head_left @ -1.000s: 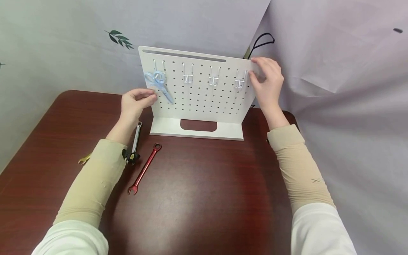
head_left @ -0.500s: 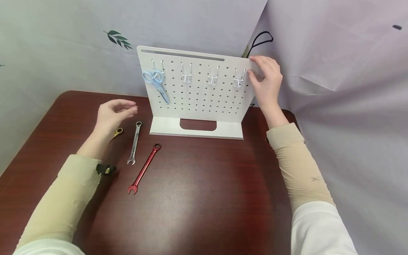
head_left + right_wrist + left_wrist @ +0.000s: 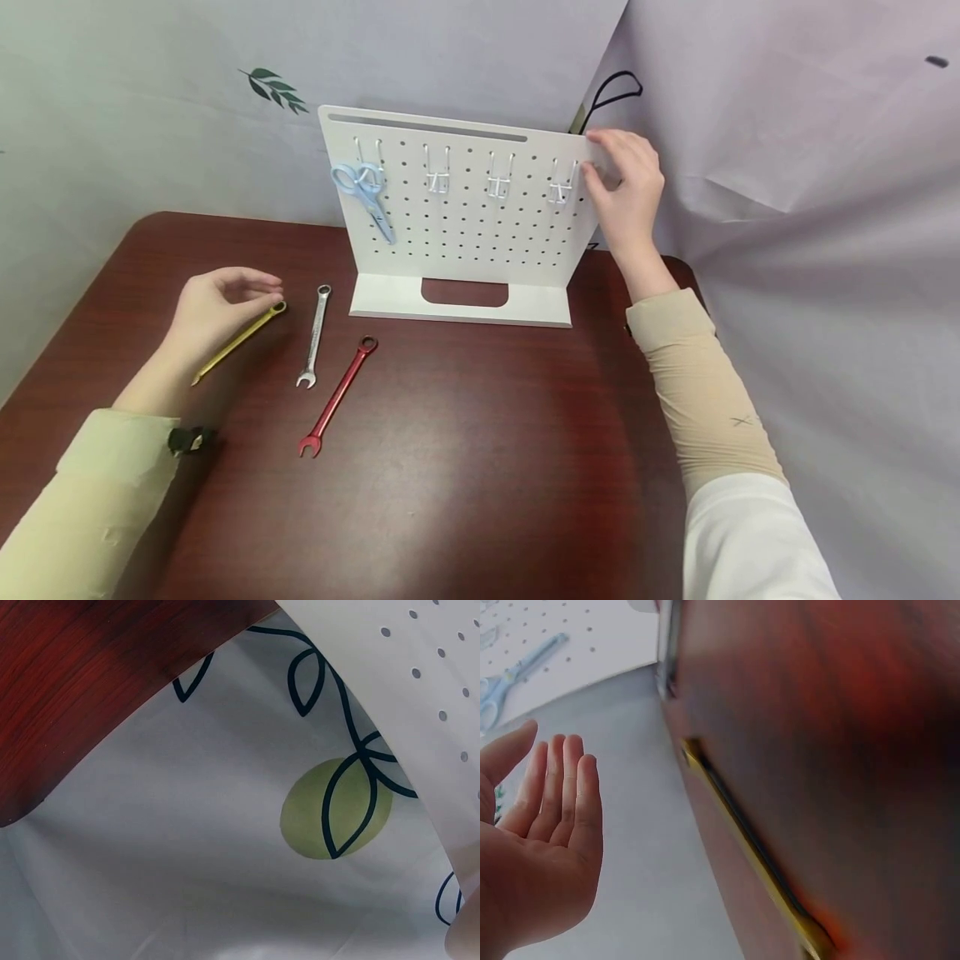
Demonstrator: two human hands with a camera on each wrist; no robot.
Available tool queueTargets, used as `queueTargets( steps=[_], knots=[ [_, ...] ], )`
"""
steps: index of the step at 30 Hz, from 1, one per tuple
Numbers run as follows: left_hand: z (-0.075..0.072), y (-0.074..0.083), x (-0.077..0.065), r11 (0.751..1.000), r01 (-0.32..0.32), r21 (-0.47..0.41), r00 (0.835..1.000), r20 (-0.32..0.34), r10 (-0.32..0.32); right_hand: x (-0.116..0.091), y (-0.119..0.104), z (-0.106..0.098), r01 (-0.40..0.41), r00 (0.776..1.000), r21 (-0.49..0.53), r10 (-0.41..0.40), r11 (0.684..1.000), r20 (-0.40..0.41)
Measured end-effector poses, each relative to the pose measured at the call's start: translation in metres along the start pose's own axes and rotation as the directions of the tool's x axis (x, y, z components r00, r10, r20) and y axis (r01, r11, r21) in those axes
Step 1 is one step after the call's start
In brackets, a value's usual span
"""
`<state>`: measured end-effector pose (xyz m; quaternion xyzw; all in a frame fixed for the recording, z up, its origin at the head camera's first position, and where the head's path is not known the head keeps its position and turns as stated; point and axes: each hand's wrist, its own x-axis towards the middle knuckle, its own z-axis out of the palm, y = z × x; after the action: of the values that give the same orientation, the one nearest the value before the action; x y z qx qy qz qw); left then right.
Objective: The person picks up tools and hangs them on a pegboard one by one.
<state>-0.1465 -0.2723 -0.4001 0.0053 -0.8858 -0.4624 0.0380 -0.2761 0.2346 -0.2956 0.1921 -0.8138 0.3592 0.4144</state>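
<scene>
In the head view my left hand (image 3: 213,312) hovers over a yellow wrench (image 3: 238,341) with thumb and fingers apart. Its palm holds nothing, and the left wrist view shows the fingers nearly straight beside the same yellow wrench (image 3: 746,842). My right hand (image 3: 632,187) grips the upper right corner of a white pegboard (image 3: 386,296), thumb on the front face; the fingers reach over the edge and are partly hidden. Light blue scissors (image 3: 372,200) hang from the leftmost hook. A silver wrench (image 3: 316,335) and a red wrench (image 3: 340,398) lie on the table.
Several white wire hooks, one of them a middle hook (image 3: 437,184), are fixed along the board's upper part. The dark red-brown table (image 3: 480,467) reaches a pale cloth backdrop (image 3: 187,125) with leaf prints. A black loop (image 3: 617,89) shows behind the board.
My left hand has left the board's left edge and moved left and nearer, to above the yellow wrench. The scissors swung to hang a little steeper. My right hand has stayed at its corner.
</scene>
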Motion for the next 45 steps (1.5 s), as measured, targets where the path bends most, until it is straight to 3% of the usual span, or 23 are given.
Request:
queueTargets(
  steps=[10,14,19,23,29,36,45],
  knots=[
    [-0.017,-0.035,-0.006,0.968,-0.033,0.247,0.998,0.06,0.019,-0.001,-0.001,0.001,0.011,1.0,0.001,-0.011,1.0,-0.006],
    [-0.023,-0.045,-0.007,0.969,-0.033,0.244,0.996,0.087,0.012,-0.002,-0.001,0.001,0.012,1.0,0.003,-0.012,1.0,-0.011],
    [-0.029,-0.057,-0.006,0.967,-0.079,0.241,0.989,0.139,0.046,-0.001,-0.001,0.002,0.013,1.0,-0.008,-0.013,1.0,-0.006],
    [-0.029,-0.065,-0.004,0.964,-0.069,0.255,0.982,0.185,0.021,-0.001,0.0,0.001,0.014,1.0,-0.018,-0.014,1.0,-0.007],
    [-0.026,-0.071,0.0,0.955,-0.082,0.285,0.975,0.223,0.017,-0.001,0.0,-0.001,0.016,1.0,-0.026,-0.016,1.0,0.003],
    [-0.025,-0.068,0.004,0.938,-0.066,0.341,0.975,0.223,-0.013,-0.001,0.001,0.0,0.011,1.0,-0.035,-0.011,0.999,-0.003],
    [-0.024,-0.065,0.005,0.947,-0.044,0.319,0.971,0.236,-0.035,0.0,0.002,0.002,0.012,1.0,-0.029,-0.012,1.0,-0.009]
  ],
)
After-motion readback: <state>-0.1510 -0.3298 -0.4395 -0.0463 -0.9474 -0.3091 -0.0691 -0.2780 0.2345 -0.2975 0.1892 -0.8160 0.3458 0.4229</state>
